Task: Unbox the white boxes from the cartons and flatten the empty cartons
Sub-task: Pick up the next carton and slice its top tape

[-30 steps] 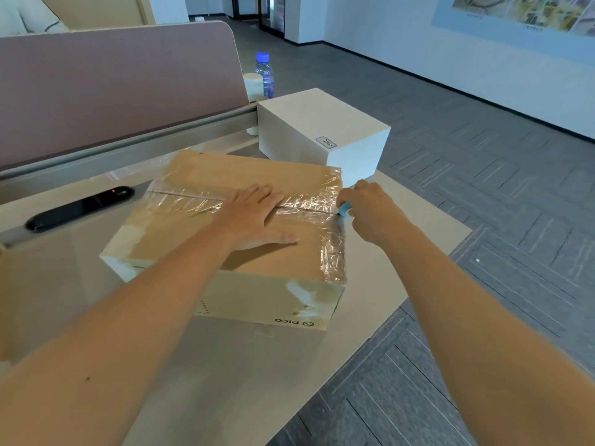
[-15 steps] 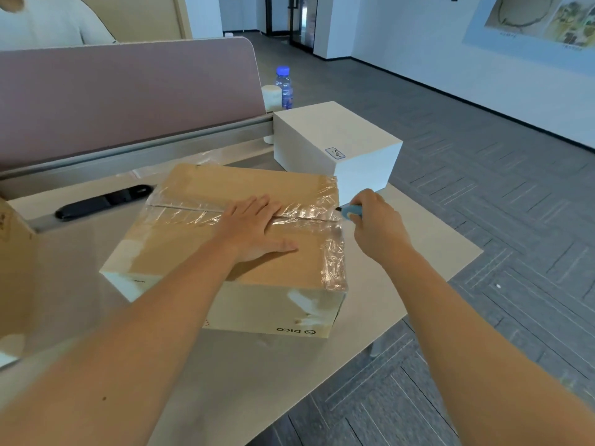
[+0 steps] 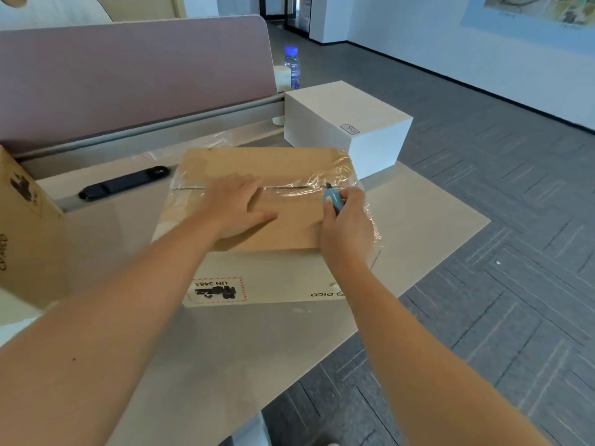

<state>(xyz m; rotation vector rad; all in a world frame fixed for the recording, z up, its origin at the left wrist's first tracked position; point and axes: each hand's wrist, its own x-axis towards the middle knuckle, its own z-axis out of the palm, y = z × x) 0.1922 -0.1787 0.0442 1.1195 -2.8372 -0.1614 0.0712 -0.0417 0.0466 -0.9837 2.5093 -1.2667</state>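
A brown taped carton [image 3: 283, 226] sits on the beige table [image 3: 225, 349], clear tape across its top seam. My left hand [image 3: 236, 206] presses flat on the carton's top, left of centre. My right hand [image 3: 346, 223] grips a small blue cutter [image 3: 331, 197] whose tip meets the taped seam near the carton's right edge. A white box [image 3: 346, 123] stands behind the carton at the table's far right.
Another brown carton [image 3: 25, 233] stands at the left edge. A black flat device [image 3: 124, 183] lies behind the carton. A mauve desk divider [image 3: 128, 75] runs along the back, with a water bottle [image 3: 292, 67] and a white cup beside it. Grey carpet lies to the right.
My right hand has come in from the carton's right side onto its top, bringing the blue cutter to the taped seam. My left hand stays pressed on the top. The camera moved closer.
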